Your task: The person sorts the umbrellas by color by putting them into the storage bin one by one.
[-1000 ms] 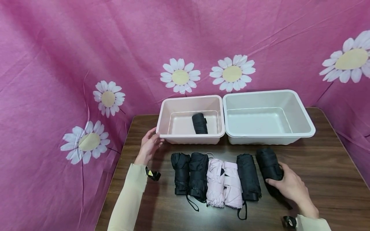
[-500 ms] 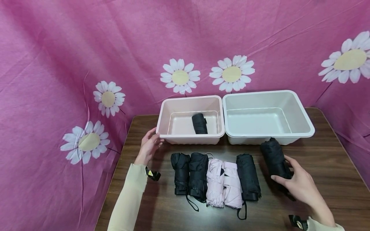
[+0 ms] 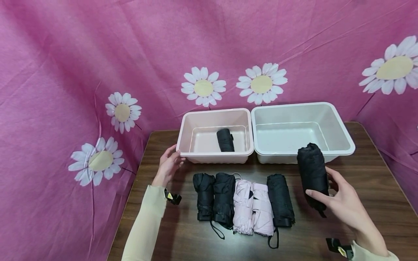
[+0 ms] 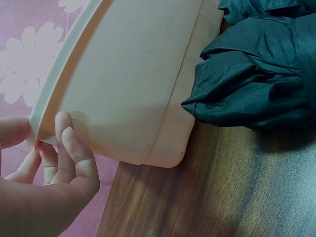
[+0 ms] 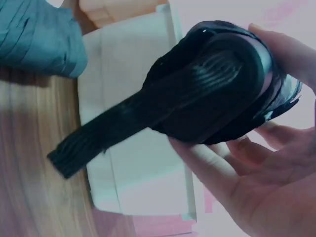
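While my right hand (image 3: 347,203) grips the black folded umbrella (image 3: 311,174) above the right part of the table (image 3: 365,170), my left hand (image 3: 168,165) pinches the pink tub (image 3: 204,139) at its near left corner. Right fingers: spread to the umbrella's thickness, thumb across its left side, the others round the right; in the right wrist view its end cap faces me and a ribbed strap (image 5: 94,133) trails from it. Held umbrella: tilted, upper end overlapping the front rim of the white tub (image 3: 284,137) near that tub's right corner; contact with the rim cannot be told. Left fingers: nearly closed, thumb on the rim, the rest curled beneath it. Both tubs stand side by side along the table's back edge, pink towards the left rear corner, white towards the right. A short black roll (image 3: 225,140) lies in the pink tub, right of its middle. In front of the tubs, side by side: two black umbrellas (image 3: 224,199), two pink umbrellas (image 3: 243,208), then one more black umbrella (image 3: 281,201), nearest my right hand.
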Demonstrator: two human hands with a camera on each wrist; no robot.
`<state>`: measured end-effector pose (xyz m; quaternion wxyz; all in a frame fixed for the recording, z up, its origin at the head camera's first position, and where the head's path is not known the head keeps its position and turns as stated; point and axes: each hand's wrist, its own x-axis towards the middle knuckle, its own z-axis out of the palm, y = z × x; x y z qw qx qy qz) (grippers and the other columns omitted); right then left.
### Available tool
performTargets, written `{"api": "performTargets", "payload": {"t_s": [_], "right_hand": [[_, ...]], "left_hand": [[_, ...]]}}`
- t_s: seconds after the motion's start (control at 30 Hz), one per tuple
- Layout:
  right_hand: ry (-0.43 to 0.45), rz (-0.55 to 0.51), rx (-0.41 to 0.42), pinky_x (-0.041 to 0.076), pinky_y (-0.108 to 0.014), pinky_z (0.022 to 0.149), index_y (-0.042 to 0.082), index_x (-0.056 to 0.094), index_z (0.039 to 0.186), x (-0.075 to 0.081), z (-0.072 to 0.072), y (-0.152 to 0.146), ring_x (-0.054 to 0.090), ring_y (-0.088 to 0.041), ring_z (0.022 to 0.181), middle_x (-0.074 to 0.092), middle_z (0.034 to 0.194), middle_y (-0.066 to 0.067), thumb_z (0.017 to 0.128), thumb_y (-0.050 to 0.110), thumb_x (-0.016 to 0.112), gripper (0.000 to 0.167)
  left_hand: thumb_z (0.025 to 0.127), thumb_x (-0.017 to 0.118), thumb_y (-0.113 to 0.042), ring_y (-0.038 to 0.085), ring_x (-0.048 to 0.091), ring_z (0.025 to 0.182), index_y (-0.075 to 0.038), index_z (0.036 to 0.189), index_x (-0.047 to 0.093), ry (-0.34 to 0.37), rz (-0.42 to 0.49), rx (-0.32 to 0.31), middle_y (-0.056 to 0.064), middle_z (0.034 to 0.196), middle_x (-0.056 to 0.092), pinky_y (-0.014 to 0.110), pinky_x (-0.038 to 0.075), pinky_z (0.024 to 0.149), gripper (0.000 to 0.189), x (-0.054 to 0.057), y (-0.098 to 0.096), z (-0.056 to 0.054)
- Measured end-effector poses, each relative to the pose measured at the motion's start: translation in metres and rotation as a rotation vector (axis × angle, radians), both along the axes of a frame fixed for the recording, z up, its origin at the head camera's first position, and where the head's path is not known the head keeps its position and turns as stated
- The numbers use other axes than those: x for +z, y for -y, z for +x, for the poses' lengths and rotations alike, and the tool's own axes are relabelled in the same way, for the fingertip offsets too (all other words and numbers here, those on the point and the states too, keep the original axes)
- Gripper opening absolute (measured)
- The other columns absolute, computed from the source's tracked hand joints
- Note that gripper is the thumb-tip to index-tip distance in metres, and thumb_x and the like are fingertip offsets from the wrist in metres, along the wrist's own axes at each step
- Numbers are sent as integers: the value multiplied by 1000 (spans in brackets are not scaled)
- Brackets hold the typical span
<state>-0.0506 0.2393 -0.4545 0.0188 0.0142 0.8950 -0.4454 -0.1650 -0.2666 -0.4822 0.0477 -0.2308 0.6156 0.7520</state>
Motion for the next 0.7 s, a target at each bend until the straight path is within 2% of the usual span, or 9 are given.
{"api": "performTargets", "payload": {"t_s": [0.1,0.2,0.33,0.47,0.6,0.7], "right_hand": [[-8,-46,1,42,-6,68,9,38,143,4,-2,0,47,18,89,49,109,20,79,24,80,78],[16,-108,-5,40,-4,71,17,39,143,7,-4,1,47,19,94,47,112,27,81,23,79,74],[30,-175,-20,37,-2,76,24,40,143,11,-7,3,47,17,101,49,114,24,84,21,76,69],[8,-265,-28,35,1,86,26,36,147,16,-11,7,44,14,112,47,123,21,86,15,73,71],[-19,-527,-15,29,0,98,22,34,148,20,-16,15,38,7,127,41,139,9,86,1,69,74],[-20,-738,-1,31,-3,100,17,35,147,22,-19,19,38,5,130,38,145,2,85,-8,66,74]], "left_hand": [[97,56,-9,11,65,65,-15,140,45,5,13,1,-3,82,63,22,50,61,45,2,0,0],[97,55,-9,11,65,65,-15,141,44,0,21,1,-3,83,63,22,50,61,45,2,0,1],[97,54,-8,10,64,64,-15,141,43,-8,25,-1,-3,83,62,22,50,60,45,1,0,1],[97,53,-7,10,64,62,-13,142,42,-26,31,-11,-3,83,61,22,49,59,46,0,0,1],[97,53,-7,10,64,62,-12,142,41,-35,37,-10,-3,84,61,21,49,59,47,-1,0,1],[97,54,-7,10,64,62,-13,141,43,-26,42,-1,-2,84,61,21,49,59,46,0,-1,1]]}}
